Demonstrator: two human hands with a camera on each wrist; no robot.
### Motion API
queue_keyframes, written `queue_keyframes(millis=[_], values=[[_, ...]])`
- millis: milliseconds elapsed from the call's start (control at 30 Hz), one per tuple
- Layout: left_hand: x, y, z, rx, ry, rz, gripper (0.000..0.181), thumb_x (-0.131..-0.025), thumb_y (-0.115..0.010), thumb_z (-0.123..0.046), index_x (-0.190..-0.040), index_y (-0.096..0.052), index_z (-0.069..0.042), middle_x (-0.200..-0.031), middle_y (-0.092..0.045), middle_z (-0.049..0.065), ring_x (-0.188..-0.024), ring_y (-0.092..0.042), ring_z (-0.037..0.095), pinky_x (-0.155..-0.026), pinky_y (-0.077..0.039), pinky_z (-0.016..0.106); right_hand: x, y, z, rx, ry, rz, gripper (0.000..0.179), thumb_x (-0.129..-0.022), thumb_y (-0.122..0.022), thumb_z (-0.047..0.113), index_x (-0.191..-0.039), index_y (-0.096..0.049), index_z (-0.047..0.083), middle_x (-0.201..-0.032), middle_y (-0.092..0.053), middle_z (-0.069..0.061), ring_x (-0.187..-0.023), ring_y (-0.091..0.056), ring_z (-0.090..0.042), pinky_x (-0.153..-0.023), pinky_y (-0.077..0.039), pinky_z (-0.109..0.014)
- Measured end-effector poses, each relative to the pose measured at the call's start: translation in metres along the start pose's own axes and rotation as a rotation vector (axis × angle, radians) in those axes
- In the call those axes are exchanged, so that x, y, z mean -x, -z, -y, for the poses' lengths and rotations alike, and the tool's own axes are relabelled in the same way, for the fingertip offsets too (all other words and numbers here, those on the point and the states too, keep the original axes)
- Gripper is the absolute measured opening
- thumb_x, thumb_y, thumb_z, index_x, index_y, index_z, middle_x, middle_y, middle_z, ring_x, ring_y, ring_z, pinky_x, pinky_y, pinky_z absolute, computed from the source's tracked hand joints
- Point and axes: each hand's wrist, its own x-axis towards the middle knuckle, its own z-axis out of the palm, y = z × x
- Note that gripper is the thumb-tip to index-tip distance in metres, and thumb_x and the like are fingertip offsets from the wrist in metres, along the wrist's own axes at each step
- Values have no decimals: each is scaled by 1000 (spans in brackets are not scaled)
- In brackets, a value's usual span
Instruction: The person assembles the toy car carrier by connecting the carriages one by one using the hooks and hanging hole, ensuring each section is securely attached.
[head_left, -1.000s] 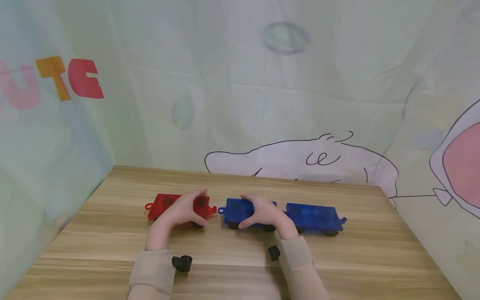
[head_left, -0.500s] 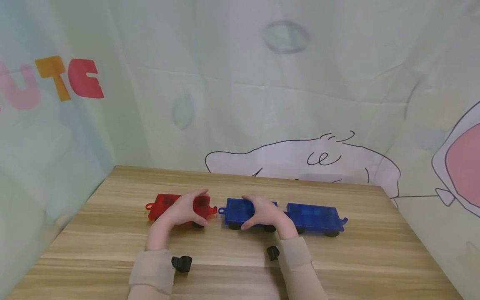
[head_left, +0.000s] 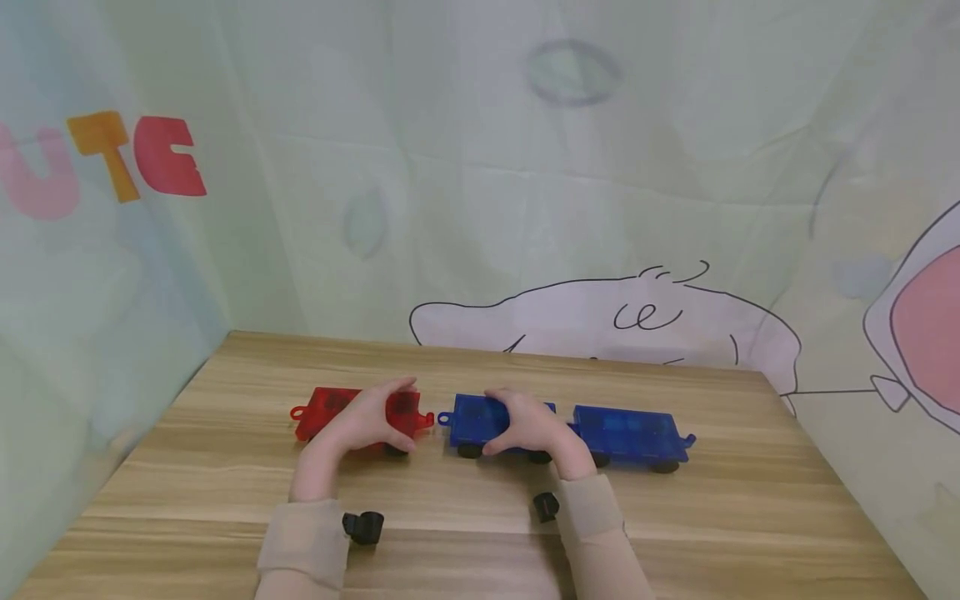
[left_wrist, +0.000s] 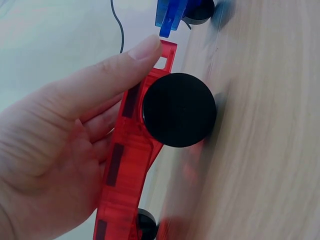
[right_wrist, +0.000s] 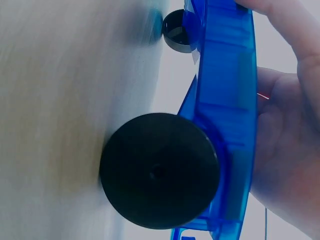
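My left hand [head_left: 367, 417] grips a translucent red toy train car [head_left: 326, 410] across its right part, thumb on the near side and fingers over the far side. In the left wrist view the thumb lies along the red car's side [left_wrist: 122, 165], above a black wheel [left_wrist: 180, 110]. A translucent blue toy train car [head_left: 472, 419] is held the same way in my right hand [head_left: 528, 425]. The red car's hook [head_left: 430, 419] and the blue car's ring [head_left: 444, 419] face each other, a small gap apart. Wheels of both cars are at the tabletop.
A second blue toy car [head_left: 630, 431] stands right behind the held one; my right wrist hides their joint. Small black devices [head_left: 364, 527] sit beside both wrists. Beyond the wooden table [head_left: 450, 533] hangs a printed cloth [head_left: 465, 208].
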Motion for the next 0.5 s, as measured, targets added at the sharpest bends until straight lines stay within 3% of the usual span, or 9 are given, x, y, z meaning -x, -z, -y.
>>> queue_keyframes(millis=[500], values=[[1,1,-2,1,-2,5,93,-69,-88,-13,-147,-38,0,-142,-50,20,-130,-45,39,-101,-46,57,1,2,0,-7,-4,-4,88,-73,-85,27,-145,-43,0,-149,-45,-18,-136,-44,-36,-111,-39,-53]])
